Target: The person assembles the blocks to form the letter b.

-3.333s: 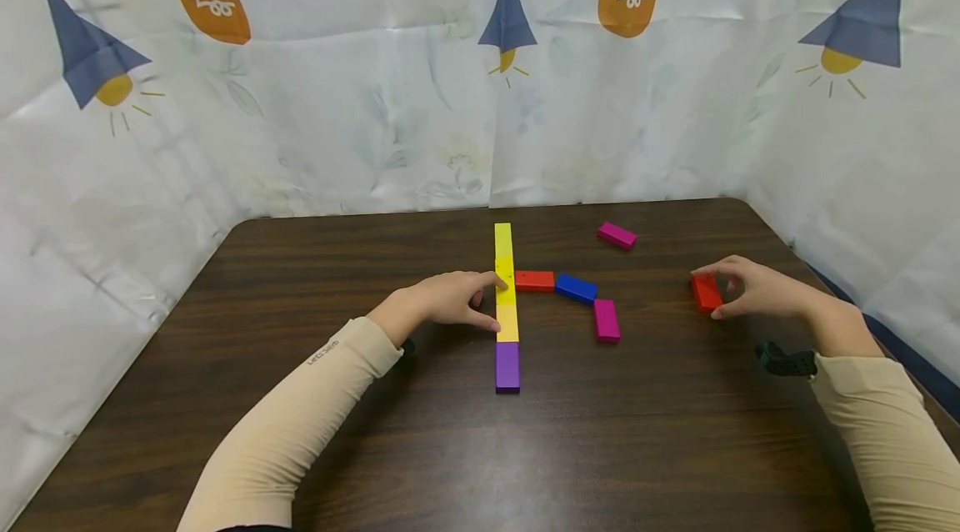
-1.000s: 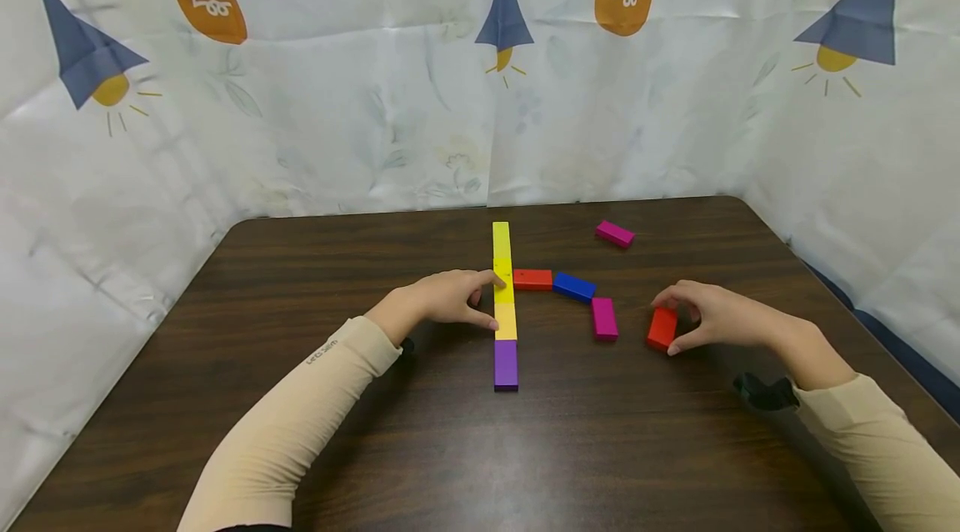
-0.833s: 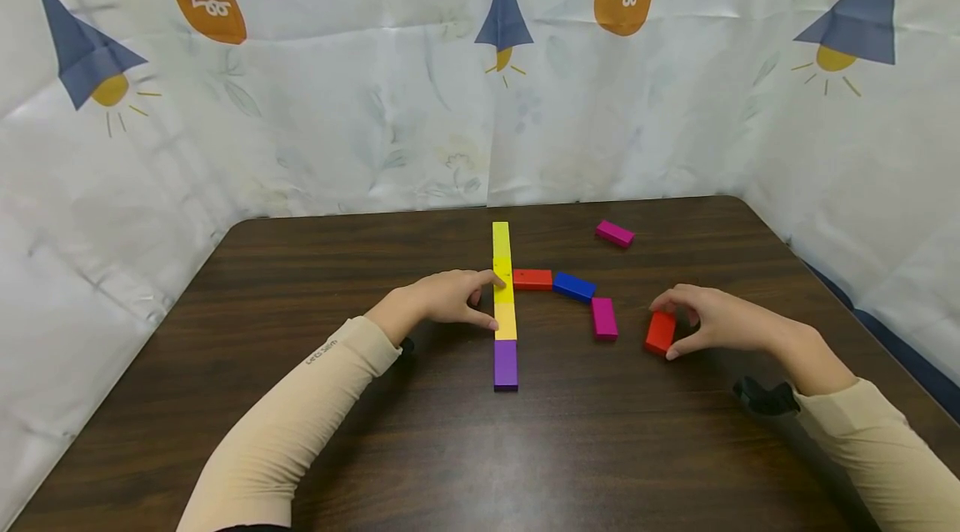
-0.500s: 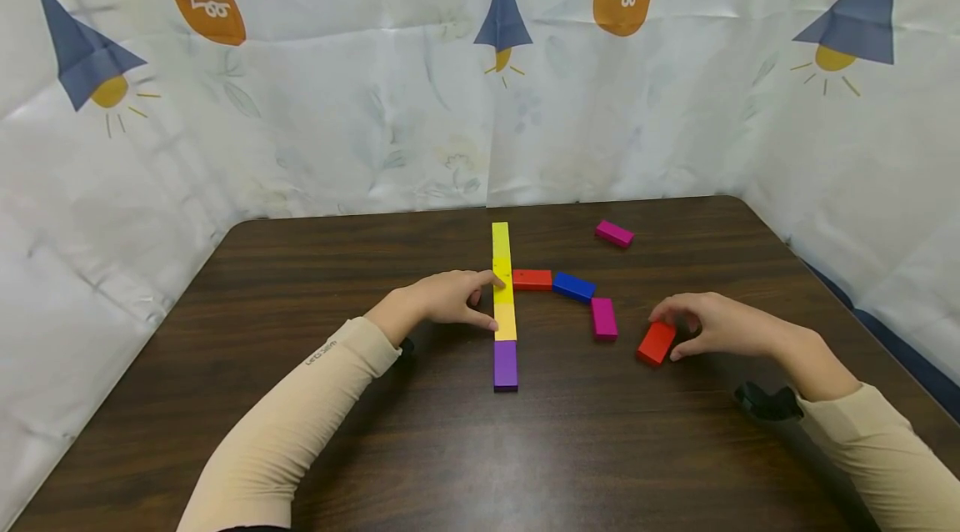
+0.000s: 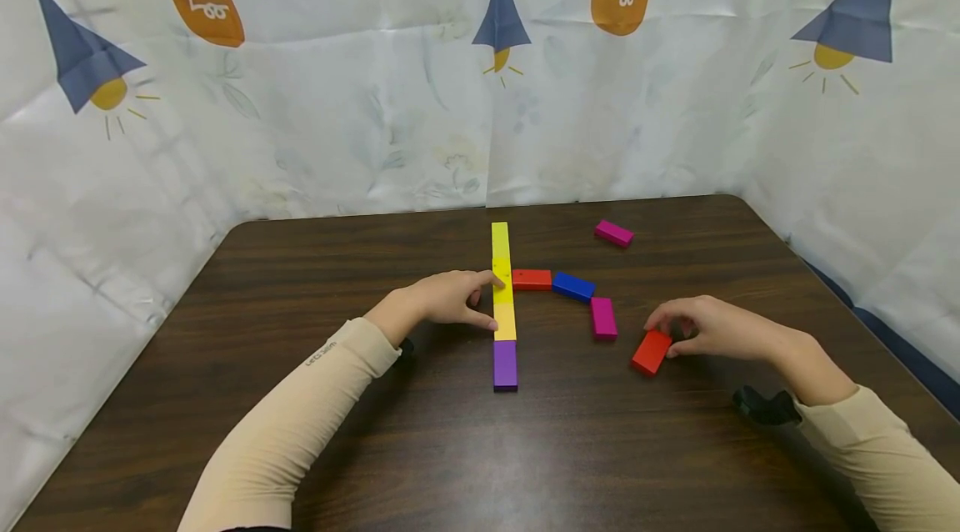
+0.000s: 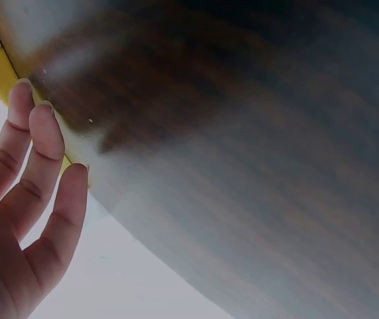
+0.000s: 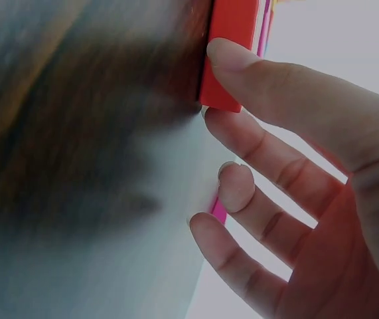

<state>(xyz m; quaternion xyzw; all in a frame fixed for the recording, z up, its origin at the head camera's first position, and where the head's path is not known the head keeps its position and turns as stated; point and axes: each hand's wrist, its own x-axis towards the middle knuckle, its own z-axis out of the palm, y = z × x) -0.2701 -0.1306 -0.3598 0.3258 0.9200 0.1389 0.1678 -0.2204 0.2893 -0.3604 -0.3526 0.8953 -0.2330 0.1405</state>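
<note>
In the head view, my left hand (image 5: 447,297) rests against a straight row of yellow blocks (image 5: 500,242), fingers relaxed along its side. A purple block (image 5: 506,365) continues that row toward me. From the row's right side run a red block (image 5: 532,279), a blue block (image 5: 573,287) and a magenta block (image 5: 603,318), bending toward me. Farther right, my right hand (image 5: 708,328) holds another red block (image 5: 651,351) by its near-right end, and the block lies tilted on the table. The right wrist view shows the thumb on this red block (image 7: 232,80) and a finger at its end.
A loose magenta block (image 5: 614,233) lies near the back of the dark wooden table (image 5: 360,449). A white patterned curtain (image 5: 337,123) hangs behind the table and along both sides. A dark wrist strap (image 5: 767,406) sits below the right wrist.
My right hand has brought the red block leftward and toward me from the table's right side. The block has turned to a slant. My left hand has stayed on the yellow row.
</note>
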